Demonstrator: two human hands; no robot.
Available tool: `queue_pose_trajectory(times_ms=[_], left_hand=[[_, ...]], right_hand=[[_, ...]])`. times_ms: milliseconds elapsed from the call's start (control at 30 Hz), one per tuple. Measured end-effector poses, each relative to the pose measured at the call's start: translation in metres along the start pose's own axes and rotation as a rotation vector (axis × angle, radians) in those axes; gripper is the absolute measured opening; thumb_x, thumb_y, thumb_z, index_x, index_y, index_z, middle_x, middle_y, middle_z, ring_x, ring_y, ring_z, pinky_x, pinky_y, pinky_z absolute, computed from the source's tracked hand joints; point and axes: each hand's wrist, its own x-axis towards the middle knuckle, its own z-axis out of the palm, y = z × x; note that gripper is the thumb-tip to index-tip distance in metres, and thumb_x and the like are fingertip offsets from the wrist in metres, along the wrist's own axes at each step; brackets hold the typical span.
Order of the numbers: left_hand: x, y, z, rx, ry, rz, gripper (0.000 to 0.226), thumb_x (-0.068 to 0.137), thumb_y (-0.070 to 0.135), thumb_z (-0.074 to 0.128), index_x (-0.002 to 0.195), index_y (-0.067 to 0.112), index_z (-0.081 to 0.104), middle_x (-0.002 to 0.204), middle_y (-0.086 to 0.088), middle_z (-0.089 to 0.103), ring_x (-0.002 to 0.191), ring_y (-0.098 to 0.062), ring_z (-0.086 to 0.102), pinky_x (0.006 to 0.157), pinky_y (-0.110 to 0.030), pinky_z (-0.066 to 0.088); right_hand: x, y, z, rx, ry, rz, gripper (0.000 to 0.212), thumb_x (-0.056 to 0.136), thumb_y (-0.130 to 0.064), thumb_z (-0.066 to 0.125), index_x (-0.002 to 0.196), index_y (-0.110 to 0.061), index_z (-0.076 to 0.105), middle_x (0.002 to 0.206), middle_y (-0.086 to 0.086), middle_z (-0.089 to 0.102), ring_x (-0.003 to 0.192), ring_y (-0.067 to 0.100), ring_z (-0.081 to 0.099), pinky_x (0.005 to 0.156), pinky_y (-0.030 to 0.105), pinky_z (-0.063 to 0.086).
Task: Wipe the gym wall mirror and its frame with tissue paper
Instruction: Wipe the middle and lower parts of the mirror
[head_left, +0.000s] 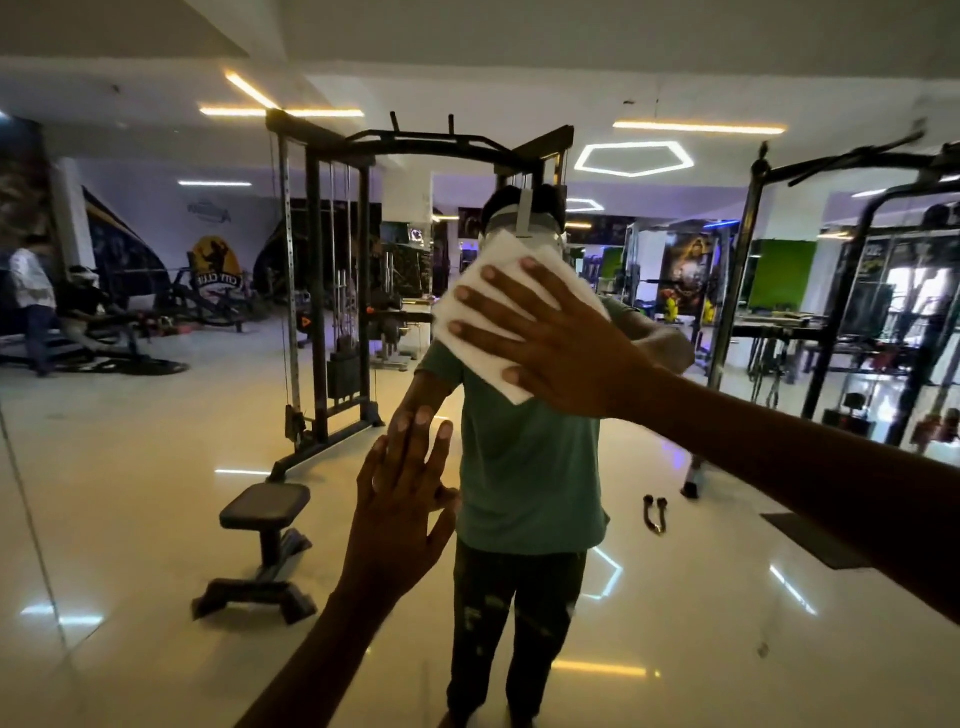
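The wall mirror (156, 441) fills almost the whole view and reflects the gym and my own figure in a green shirt. A folded white tissue paper (483, 291) lies flat against the glass at upper centre. My right hand (550, 343) presses it to the mirror with straight, spread fingers, the arm coming in from the right. Lower down, my left hand (405, 499) rests flat on the glass with its fingers straight. The mirror's frame is not clearly visible; a thin vertical seam (31, 519) runs down the far left.
Only reflections appear in the glass: a cable machine (322, 270), a small padded bench (265, 540), racks at the right (831, 291), two people at the far left (47, 306), and a glossy tiled floor.
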Motion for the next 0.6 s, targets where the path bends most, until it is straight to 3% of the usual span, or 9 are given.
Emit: queue_pose_trajectory(times_ms=[133,233,400,500,600], left_hand=[[0.001,0.003,-0.001,-0.007,-0.028,-0.024,0.083,0.099,0.045,0.056,0.165,0.013,0.016,0.173,-0.015,0.007,0.159,-0.036,0.009,0.129,-0.049,0.002],[0.001,0.006,-0.003,-0.009,-0.044,-0.031,0.085,0.099,0.044,0.056,0.165,0.013,0.013,0.173,-0.015,0.004,0.159,-0.035,0.007,0.129,-0.051,0.003],[-0.002,-0.001,-0.004,0.012,-0.046,0.005,0.081,0.101,0.047,0.05,0.165,0.013,0.016,0.173,-0.014,0.008,0.16,-0.031,0.008,0.127,-0.055,0.014],[-0.002,0.0,-0.003,0.016,-0.001,0.012,0.082,0.097,0.042,0.058,0.163,0.007,0.023,0.172,-0.017,0.012,0.159,-0.034,0.011,0.127,-0.055,0.013],[-0.001,0.02,-0.006,-0.042,0.014,-0.036,0.081,0.098,0.043,0.05,0.162,0.004,0.021,0.171,-0.02,0.011,0.159,-0.035,0.01,0.127,-0.054,0.012]], right_hand=[[-0.06,-0.002,-0.008,0.01,-0.081,0.11,0.069,0.107,-0.049,0.035,0.168,-0.026,0.013,0.175,0.011,0.005,0.161,0.039,0.0,0.127,0.065,0.002],[-0.018,-0.029,-0.003,0.029,-0.023,0.19,0.068,0.107,-0.048,0.038,0.168,-0.025,0.017,0.175,0.012,0.009,0.161,0.039,0.003,0.127,0.064,-0.003],[0.061,-0.073,0.0,0.093,0.016,0.169,0.069,0.106,-0.048,0.034,0.168,-0.024,0.016,0.175,0.014,0.009,0.161,0.039,0.004,0.127,0.064,-0.005],[0.015,-0.06,0.0,0.118,0.017,0.226,0.068,0.107,-0.045,0.036,0.168,-0.025,0.016,0.175,0.011,0.008,0.161,0.036,0.0,0.128,0.061,-0.007],[-0.07,-0.053,0.003,0.151,0.023,0.504,0.068,0.108,-0.045,0.041,0.168,-0.025,0.016,0.175,0.01,0.006,0.161,0.036,-0.003,0.128,0.061,-0.006]])
